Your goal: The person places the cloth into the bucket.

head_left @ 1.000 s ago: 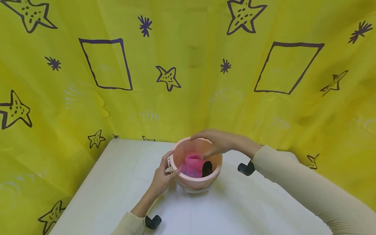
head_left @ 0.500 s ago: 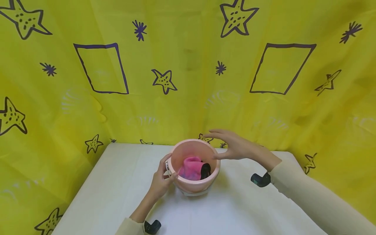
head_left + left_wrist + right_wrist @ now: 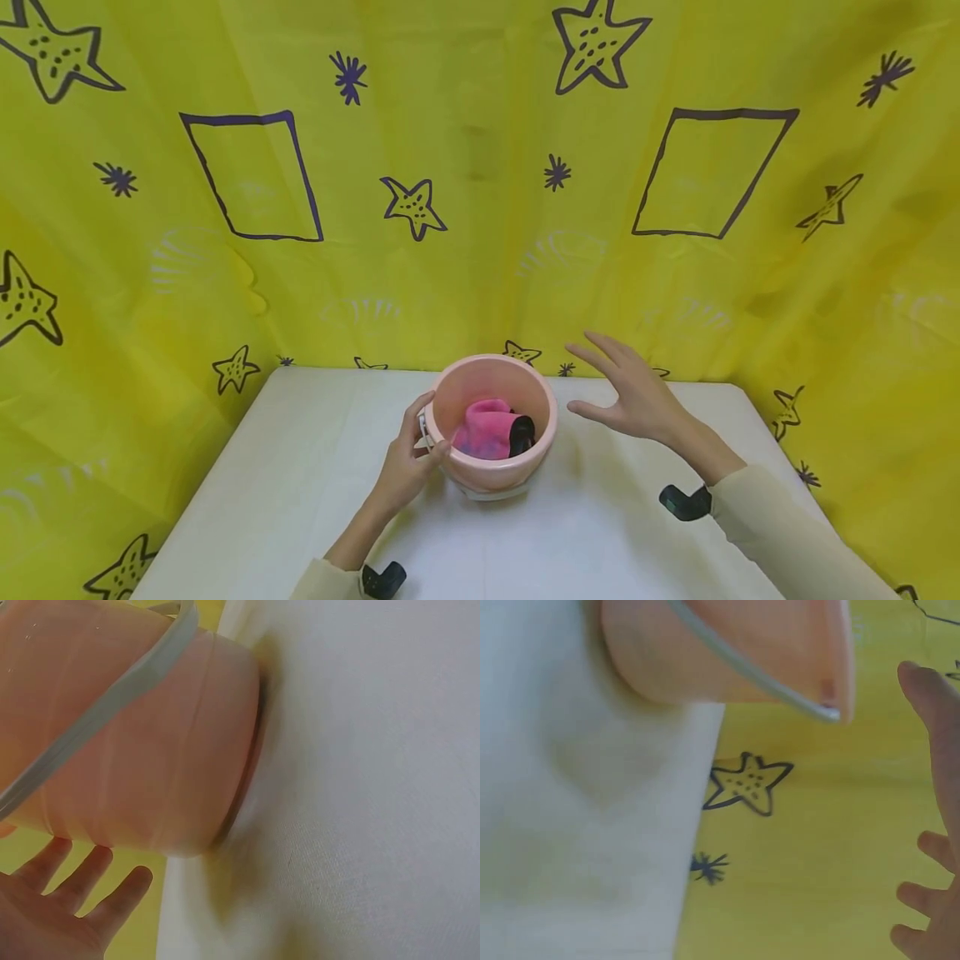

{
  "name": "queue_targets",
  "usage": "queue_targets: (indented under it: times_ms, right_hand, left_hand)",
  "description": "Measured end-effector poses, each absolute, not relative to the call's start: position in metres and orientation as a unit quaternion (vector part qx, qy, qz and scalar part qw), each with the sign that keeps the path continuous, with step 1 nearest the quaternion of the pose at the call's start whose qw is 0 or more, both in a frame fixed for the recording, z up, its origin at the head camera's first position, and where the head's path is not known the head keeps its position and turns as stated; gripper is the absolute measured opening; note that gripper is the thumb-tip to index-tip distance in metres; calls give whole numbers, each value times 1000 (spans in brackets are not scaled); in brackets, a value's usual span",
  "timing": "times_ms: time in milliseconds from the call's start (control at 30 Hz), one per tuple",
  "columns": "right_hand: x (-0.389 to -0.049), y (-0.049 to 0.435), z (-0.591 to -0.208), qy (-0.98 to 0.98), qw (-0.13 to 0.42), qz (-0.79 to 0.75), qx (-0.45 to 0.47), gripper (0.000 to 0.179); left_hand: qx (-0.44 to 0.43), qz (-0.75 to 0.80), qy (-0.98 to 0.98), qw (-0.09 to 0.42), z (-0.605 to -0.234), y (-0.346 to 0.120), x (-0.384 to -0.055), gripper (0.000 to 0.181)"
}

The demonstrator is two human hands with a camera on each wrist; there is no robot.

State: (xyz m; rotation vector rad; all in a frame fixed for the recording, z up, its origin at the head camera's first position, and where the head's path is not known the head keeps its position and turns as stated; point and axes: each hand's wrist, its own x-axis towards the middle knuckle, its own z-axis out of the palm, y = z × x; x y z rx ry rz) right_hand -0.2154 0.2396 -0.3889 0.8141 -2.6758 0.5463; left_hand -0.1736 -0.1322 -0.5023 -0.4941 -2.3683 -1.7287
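A light pink bucket [image 3: 491, 478] stands upright on the white table, and its pale grey handle [image 3: 120, 701] hangs down over the side. Inside lies a soft pink item [image 3: 489, 429] with a purplish patch and a black end; its kind cannot be made out. My left hand [image 3: 408, 467] grips the bucket at its left rim, thumb near the front edge and fingers along the outer wall. To the right of the bucket, my right hand [image 3: 637, 398] hovers apart from it, fingers spread and holding nothing. The bucket wall [image 3: 735, 645] also shows in the right wrist view.
The white table [image 3: 300, 467] runs back to a yellow curtain [image 3: 480, 275] printed with dark starfish and frames, which also closes in both sides. A black wrist device [image 3: 684, 503] sits at the right cuff, another black device [image 3: 384, 580] at the left.
My right hand has drawn out from over the bucket's opening and moved right, its fingers spreading. The left hand keeps its hold on the rim, and the pink item stays inside.
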Motion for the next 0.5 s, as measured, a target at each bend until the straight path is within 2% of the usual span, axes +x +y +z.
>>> queue_targets:
  times_ms: [300,500]
  right_hand:
    - [-203,263,-439,-951,172,152,205,86]
    - [-198,273,-463,-966,162,118,165,94]
  left_hand:
    - [-175,-572,-797,83,-500,-134,-173,78]
    - [-177,-558,-807,77,-494,-136,-171,76]
